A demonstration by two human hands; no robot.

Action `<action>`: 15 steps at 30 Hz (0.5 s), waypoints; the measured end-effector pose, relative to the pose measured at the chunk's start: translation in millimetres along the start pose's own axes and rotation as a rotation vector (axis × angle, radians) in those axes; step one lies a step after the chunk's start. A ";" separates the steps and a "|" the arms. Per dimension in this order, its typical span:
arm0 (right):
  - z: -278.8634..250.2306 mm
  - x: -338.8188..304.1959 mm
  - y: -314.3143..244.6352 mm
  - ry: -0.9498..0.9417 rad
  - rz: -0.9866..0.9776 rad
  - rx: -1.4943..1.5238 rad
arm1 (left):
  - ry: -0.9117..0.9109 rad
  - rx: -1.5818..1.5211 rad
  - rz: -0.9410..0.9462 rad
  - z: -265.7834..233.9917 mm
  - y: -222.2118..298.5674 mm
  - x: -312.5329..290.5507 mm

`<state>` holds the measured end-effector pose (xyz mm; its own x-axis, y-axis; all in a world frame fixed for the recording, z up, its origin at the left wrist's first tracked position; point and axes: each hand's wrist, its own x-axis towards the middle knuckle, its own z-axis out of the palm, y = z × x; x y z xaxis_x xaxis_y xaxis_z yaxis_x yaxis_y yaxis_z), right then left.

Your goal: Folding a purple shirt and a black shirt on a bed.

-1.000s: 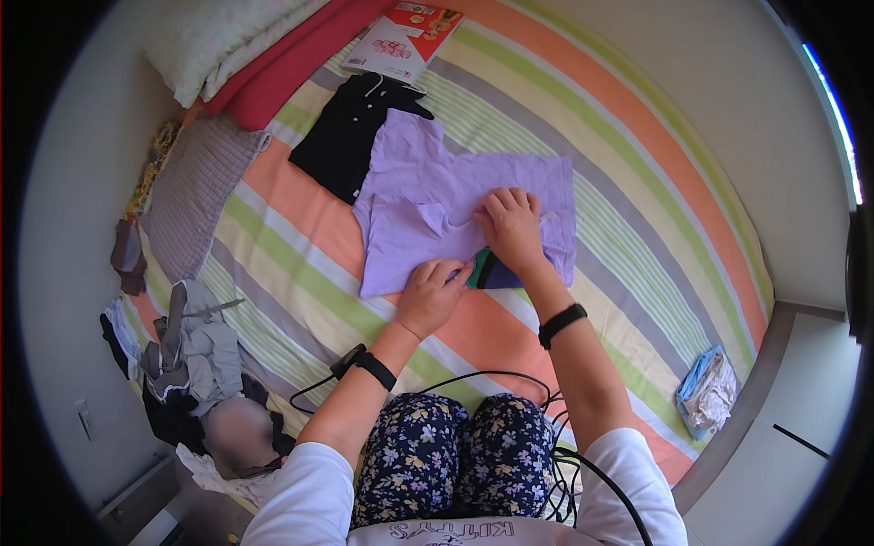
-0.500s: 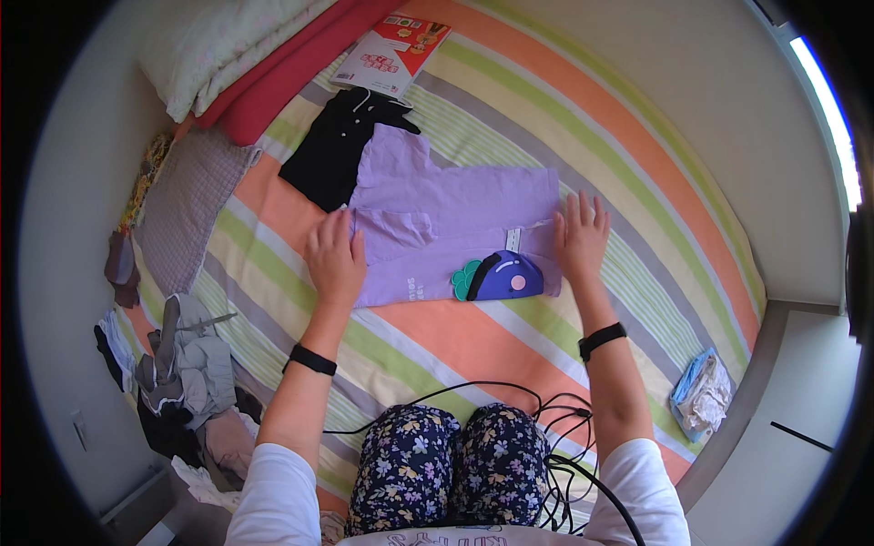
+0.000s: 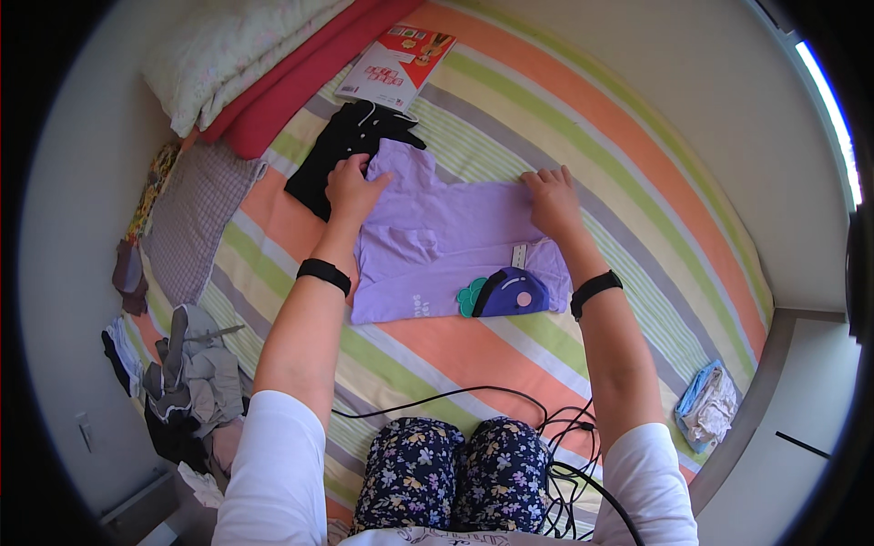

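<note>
A purple T-shirt (image 3: pixel 455 214), partly folded, lies flat on the striped bed sheet in front of me. Near its right end it carries a dark blue and green fruit-shaped patch (image 3: pixel 514 293) and a small white tag (image 3: pixel 519 256). My left hand (image 3: pixel 353 191) is at the shirt's left edge by the sleeve, thumb and fingers apart, over the border with a black garment (image 3: pixel 332 155). At the far right corner, the fingers of my right hand (image 3: pixel 553 202) are curled onto the purple cloth. Both wrists wear black bands.
Beyond the black garment lies a red and white book (image 3: pixel 396 68). Folded bedding (image 3: pixel 246 64) and a checked pillow (image 3: pixel 200 205) are at the left, above a pile of clothes (image 3: pixel 196 364). Black cables (image 3: pixel 574 446) loop beside my knees. A small cloth bundle (image 3: pixel 708 407) sits at the right.
Both hands have moved away from me along the shirt's sides, the left to the sleeve and the right to the far corner. The right fingers have curled from lying spread.
</note>
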<state>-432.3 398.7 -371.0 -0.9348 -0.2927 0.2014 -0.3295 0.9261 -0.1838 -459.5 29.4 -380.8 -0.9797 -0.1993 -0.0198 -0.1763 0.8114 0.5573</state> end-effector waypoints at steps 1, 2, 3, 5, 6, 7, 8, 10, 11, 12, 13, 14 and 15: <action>-0.9 -0.3 -0.3 0.005 -0.008 0.003 | -0.001 -0.016 0.014 0.5 -0.7 0.8; -2.1 -0.6 -0.1 0.021 -0.018 0.008 | -0.015 -0.049 0.032 1.2 -1.1 2.0; -3.1 -0.6 0.1 0.033 -0.030 0.016 | -0.044 -0.045 0.014 2.4 -0.9 3.5; -5.5 -0.3 0.9 0.079 -0.060 0.048 | -0.109 -0.060 -0.015 3.3 0.5 7.2; -6.8 -0.1 1.1 0.113 -0.077 0.073 | -0.130 -0.126 0.028 3.6 2.2 8.6; -8.7 -0.8 1.3 0.127 -0.075 0.094 | -0.136 -0.183 0.069 2.8 3.5 8.8; -10.9 -1.5 1.0 0.141 -0.086 0.110 | -0.165 -0.225 0.080 1.7 5.5 8.1; -17.6 -6.1 -0.1 0.103 -0.045 0.128 | -0.285 -0.713 -0.046 -3.8 7.7 2.5; -21.8 -10.0 -1.3 0.141 -0.060 0.140 | -0.362 -0.960 -0.103 -7.2 8.5 -2.8; -26.9 -15.0 -2.4 0.157 -0.056 0.149 | -0.372 -0.976 -0.121 -12.5 7.9 -9.1; -31.8 -21.0 -4.1 0.168 -0.045 0.162 | -0.388 -1.003 -0.116 -19.5 5.5 -17.1; -37.3 -28.5 -5.3 0.183 -0.062 0.144 | -0.398 -1.033 -0.104 -26.1 3.1 -25.6; -42.8 -37.4 -6.0 0.193 -0.073 0.131 | -0.429 -0.920 -0.045 -33.2 -0.4 -34.6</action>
<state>-389.7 414.3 -336.2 -0.8692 -0.2955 0.3965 -0.4218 0.8615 -0.2826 -422.4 17.8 -352.8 -0.9573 0.1415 -0.2521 -0.2497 0.0345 0.9677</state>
